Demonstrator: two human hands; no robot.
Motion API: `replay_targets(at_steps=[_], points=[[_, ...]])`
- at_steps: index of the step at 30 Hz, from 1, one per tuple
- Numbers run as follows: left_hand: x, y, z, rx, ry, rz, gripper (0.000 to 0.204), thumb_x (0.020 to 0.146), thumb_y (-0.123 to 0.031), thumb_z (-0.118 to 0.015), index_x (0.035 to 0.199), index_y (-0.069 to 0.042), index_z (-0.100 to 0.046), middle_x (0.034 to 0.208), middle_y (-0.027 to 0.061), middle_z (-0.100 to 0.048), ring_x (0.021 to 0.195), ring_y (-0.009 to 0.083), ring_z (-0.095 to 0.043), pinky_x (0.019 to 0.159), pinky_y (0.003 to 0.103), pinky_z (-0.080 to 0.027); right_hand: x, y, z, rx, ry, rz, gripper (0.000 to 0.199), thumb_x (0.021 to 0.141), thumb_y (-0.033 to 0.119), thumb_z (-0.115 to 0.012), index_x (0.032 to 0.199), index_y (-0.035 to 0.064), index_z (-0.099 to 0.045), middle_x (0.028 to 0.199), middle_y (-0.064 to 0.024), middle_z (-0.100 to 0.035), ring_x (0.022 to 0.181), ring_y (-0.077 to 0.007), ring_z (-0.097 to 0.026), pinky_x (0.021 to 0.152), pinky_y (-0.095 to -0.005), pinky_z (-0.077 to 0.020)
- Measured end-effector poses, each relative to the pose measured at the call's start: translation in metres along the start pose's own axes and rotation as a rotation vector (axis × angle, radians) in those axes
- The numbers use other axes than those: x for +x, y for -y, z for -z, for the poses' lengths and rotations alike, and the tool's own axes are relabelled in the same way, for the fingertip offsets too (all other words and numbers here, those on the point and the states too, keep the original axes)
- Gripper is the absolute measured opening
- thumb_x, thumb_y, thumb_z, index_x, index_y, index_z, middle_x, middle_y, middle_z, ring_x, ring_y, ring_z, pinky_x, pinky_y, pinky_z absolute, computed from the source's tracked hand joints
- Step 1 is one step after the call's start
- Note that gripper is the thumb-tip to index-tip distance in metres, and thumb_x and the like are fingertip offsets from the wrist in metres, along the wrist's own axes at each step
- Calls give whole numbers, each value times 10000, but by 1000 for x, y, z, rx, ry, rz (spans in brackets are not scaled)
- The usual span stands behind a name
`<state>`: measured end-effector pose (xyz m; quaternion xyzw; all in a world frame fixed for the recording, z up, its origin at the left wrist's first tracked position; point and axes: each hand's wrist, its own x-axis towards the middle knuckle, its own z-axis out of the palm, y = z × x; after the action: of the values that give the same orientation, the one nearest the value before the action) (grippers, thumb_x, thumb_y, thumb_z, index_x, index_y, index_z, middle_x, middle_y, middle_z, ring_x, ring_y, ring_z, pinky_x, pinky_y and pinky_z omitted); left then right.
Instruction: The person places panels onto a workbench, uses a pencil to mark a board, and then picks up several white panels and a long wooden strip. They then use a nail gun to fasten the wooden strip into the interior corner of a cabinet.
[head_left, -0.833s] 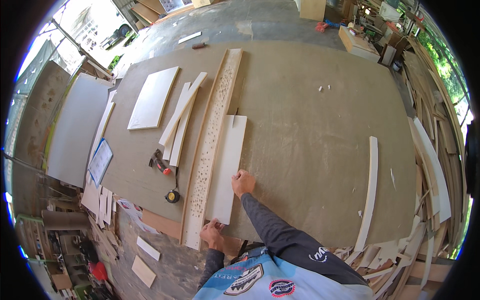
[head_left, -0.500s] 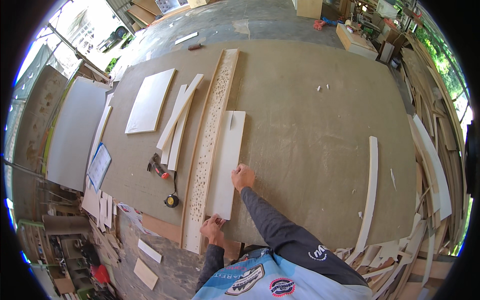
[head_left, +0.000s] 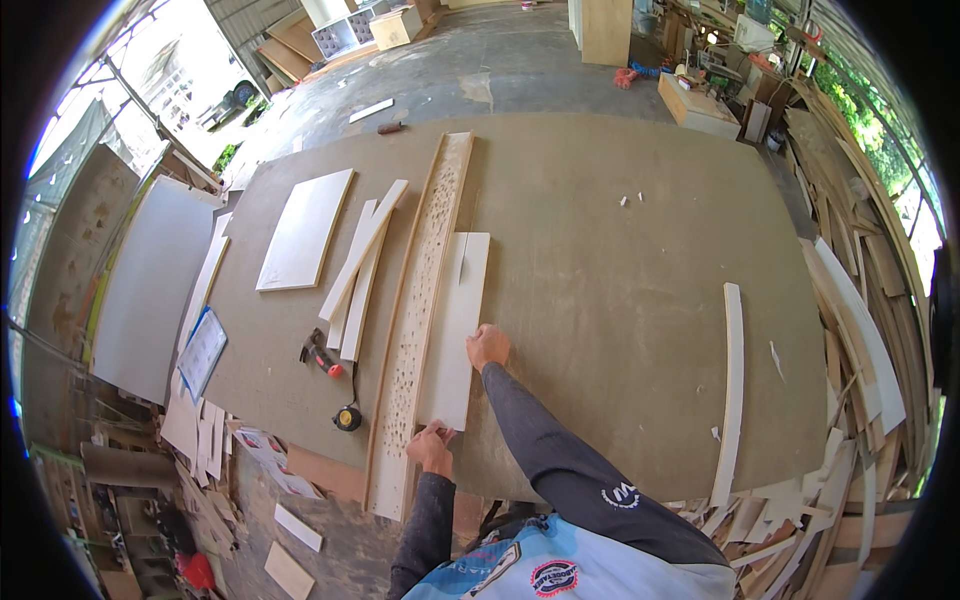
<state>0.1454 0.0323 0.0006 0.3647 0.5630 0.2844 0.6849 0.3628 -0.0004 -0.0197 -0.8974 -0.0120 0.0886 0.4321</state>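
A narrow white board (head_left: 452, 335) lies flat along the right side of a long wooden strip (head_left: 425, 290), whose surface is dotted with brown holes or marks and has a raised edge. A thin dark slit shows near the white board's far end. At its near end, my left hand (head_left: 431, 449) has its fingers closed on the board's edge. Farther up, my right hand (head_left: 488, 346) is closed at the board's right edge, fingers curled; the fingertips are partly hidden. Left of the strip are a claw hammer (head_left: 321, 356) with a black and red handle and a tape measure (head_left: 347, 417).
Crossed white strips (head_left: 362, 270) and a white panel (head_left: 306, 230) lie on the left of the big brown table (head_left: 610, 380). A long white strip (head_left: 733, 390) lies at the right. A clipboard (head_left: 202, 352) sits by the left edge. Wood offcuts (head_left: 785, 515) crowd the right side.
The view has shifted, so the table's far edge appears lower and more floor shows beyond it. Both hands stay at the white board in nearly the same places.
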Motion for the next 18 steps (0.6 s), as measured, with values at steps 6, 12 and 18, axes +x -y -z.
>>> replay_targets(at_steps=[6,12,18], points=[[21,9,17,-59,11,-2,135,899,49,-524,858,130,-622,805,176,-621,650,278,-632,605,402,-616,-70,3,0,25,1,1,203,778,206,-775,769,59,-635,768,-155,-687,759,-337,-672,687,-448,-507],[18,11,6,-23,-68,10,84,854,82,-570,802,118,-626,735,166,-624,598,278,-645,536,393,-616,-98,-10,0,83,52,-66,167,825,223,-706,799,69,-647,809,-171,-688,802,-382,-673,710,-475,-511],[8,3,-8,37,-78,-18,118,854,83,-510,832,124,-619,764,173,-632,590,286,-642,558,383,-613,-84,-12,-2,70,17,-30,181,772,173,-750,736,53,-620,728,-141,-665,715,-346,-655,648,-437,-490]])
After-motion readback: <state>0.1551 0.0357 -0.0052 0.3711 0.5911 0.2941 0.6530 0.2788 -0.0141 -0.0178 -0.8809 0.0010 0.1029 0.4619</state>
